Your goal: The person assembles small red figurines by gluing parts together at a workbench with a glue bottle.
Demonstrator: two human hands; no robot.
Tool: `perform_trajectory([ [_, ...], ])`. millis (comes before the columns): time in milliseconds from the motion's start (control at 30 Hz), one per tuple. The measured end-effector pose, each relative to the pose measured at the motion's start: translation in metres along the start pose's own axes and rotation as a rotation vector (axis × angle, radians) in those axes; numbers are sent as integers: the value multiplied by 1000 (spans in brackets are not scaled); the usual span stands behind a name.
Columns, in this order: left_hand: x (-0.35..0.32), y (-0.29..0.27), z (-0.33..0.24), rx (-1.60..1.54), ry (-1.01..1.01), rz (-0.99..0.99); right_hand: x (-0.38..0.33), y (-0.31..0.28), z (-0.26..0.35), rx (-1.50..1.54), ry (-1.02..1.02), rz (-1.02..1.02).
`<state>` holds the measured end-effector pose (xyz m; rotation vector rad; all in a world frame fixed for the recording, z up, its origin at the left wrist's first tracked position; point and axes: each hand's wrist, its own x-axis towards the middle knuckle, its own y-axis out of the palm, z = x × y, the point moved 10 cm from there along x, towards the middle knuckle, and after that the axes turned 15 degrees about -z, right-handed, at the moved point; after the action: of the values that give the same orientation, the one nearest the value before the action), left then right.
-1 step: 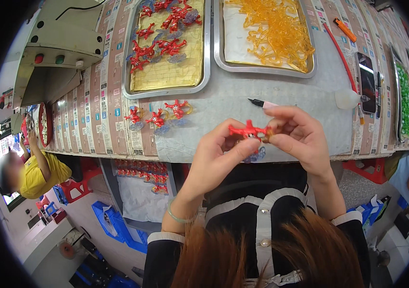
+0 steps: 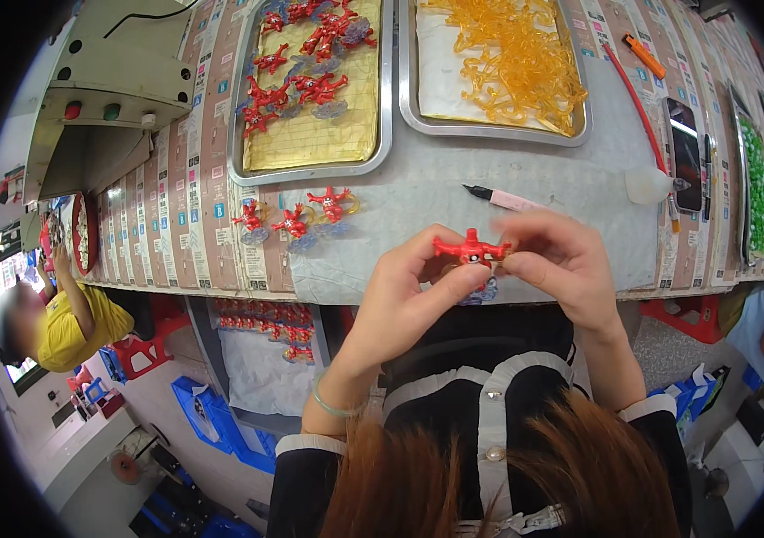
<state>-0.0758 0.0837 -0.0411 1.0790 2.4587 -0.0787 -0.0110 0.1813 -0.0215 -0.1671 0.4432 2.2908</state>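
A small red toy figure (image 2: pixel 470 247) with outstretched limbs and a translucent bluish base is held just above the table's near edge. My left hand (image 2: pixel 415 285) pinches it between thumb and fingers. From the other side, the thumb and fingertips of my right hand (image 2: pixel 563 262) press at the figure's right end, where a bit of amber plastic shows; the upper fingers are blurred. Beyond the hands lies a pink pen with a black tip (image 2: pixel 509 198). To the left, three similar red figures with clear bases stand on the white sheet (image 2: pixel 427 179), one being this figure (image 2: pixel 332 204).
A metal tray (image 2: pixel 310 170) holds more red figures; another tray (image 2: pixel 498 129) carries amber plastic pieces. Rightward are a squeeze bottle (image 2: pixel 647 186), phone (image 2: pixel 685 152) and orange cutter (image 2: pixel 644 56). An open drawer (image 2: pixel 265 368) sits below left. Other people work at both sides.
The red figure has turned slightly and shifted a little to the right. My right hand's upper fingers have moved, uncovering more of the pen.
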Motion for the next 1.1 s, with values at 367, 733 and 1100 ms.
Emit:
perform_trajectory([
  [367,4,24,15,-727,-298,147,-68,16,38,-644,-1183,-111],
  [733,-5,28,12,-536,-173,186,-60,4,39,-576,-996,-143],
  [1100,-11,27,-16,-320,269,145,-63,10,49,-581,-1008,-137],
])
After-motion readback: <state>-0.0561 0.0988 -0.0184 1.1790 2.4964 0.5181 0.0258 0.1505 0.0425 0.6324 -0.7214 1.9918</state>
